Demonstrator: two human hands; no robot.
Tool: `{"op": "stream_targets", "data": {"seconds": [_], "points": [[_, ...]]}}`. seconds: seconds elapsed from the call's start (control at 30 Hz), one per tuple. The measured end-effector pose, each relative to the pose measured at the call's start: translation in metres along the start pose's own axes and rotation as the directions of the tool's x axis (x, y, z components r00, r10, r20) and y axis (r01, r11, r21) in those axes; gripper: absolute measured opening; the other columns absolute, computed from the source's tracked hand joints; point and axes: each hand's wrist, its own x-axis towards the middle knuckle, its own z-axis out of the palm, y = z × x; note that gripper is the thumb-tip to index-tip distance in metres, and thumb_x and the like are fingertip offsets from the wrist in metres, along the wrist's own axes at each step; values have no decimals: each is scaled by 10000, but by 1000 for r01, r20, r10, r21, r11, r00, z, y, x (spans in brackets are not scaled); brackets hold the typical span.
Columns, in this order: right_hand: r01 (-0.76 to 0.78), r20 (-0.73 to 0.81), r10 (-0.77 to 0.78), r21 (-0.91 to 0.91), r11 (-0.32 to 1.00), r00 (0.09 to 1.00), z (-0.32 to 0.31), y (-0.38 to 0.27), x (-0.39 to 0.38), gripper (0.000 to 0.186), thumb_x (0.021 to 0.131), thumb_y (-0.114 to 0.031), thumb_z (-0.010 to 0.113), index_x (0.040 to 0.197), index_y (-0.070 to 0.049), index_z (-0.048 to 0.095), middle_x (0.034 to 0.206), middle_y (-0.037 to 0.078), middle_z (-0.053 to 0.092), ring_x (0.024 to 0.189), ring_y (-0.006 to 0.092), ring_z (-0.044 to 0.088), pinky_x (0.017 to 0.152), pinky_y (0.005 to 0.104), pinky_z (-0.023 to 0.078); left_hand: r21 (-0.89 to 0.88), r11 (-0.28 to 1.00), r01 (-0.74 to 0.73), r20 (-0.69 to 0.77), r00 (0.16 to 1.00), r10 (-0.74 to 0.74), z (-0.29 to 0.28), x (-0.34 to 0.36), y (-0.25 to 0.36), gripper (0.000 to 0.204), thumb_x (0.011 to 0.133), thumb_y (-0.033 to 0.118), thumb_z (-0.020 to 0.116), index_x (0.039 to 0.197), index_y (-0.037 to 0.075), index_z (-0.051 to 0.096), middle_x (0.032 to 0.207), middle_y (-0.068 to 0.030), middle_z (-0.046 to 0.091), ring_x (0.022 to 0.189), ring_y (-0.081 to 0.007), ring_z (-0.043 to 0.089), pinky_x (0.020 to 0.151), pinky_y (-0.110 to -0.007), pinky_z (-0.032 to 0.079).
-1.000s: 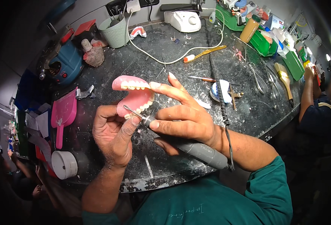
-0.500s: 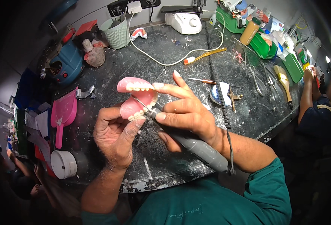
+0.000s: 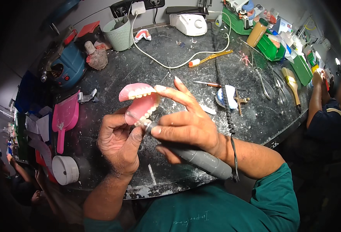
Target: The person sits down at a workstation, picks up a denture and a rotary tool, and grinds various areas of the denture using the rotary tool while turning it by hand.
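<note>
Between the thumb and fingers of my left hand (image 3: 118, 142) is a pink denture (image 3: 142, 106) with a row of cream teeth, its horseshoe opening to the left. My right hand (image 3: 191, 125) is wrapped round a dark grey rotary handpiece (image 3: 207, 161), which slants up and leftward. The thin bur at its front lies at the lower part of the denture, close to my left thumb; whether it touches is blurred. My right index fingertip rests against the teeth at the denture's upper end. Pale dust coats my left hand and wrist.
A coiled black cord (image 3: 227, 104) runs down beside my right wrist. Rightward lie a knife (image 3: 213, 84), a blue-white model (image 3: 221, 96) and a brush (image 3: 291, 82). A pink dustpan (image 3: 66, 116) and round white container (image 3: 65, 170) are left. Behind stands a white control box (image 3: 188, 24).
The handpiece and my right hand have shifted slightly left and down, taking the bur to the denture's lower end. The denture has turned a little, showing more of its pink surface.
</note>
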Motion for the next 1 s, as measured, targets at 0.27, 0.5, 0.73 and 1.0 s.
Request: {"op": "stream_targets", "data": {"seconds": [0.27, 0.5, 0.73, 1.0], "points": [[-27, -11, 27, 24, 999, 1000, 1, -6, 2, 471, 714, -167, 824, 1152, -111, 660, 1045, 47, 626, 1307, 424, 498, 1130, 664, 197, -16, 1000, -27, 17, 999, 27, -1, -1, -1, 217, 891, -59, 637, 1067, -13, 520, 1067, -136, 623, 992, -162, 604, 922, -330, 491], [-40, -23, 41, 33, 999, 999, 3, -6, 1, 457, 734, -212, 793, 1160, -113, 663, 1056, 45, 633, 1317, 435, 485, 1126, 668, 195, 27, 1000, -7, -26, 1000, 8, 2, -1, 2, 215, 883, -88, 629, 1051, -12, 519, 1013, -125, 628, 970, -156, 618, 917, -328, 499], [-64, -12, 64, 21, 998, 998, 2, -8, 3, 463, 718, -181, 811, 1152, -118, 665, 1047, 44, 638, 1310, 432, 496, 1126, 666, 192, 90, 996, -23, -28, 999, 25, 0, -3, -1, 213, 896, -28, 632, 1077, -8, 521, 1042, -132, 640, 953, -150, 626, 912, -301, 495], [-34, -2, 34, 9, 999, 999, -1, -10, 4, 474, 707, -151, 834, 1149, -121, 665, 1061, 36, 646, 1311, 433, 492, 1125, 665, 203, 29, 999, -33, -17, 999, 33, 5, 0, 0, 225, 879, -103, 623, 1059, -12, 524, 1142, -186, 614, 1065, -196, 605, 954, -354, 496]]}}
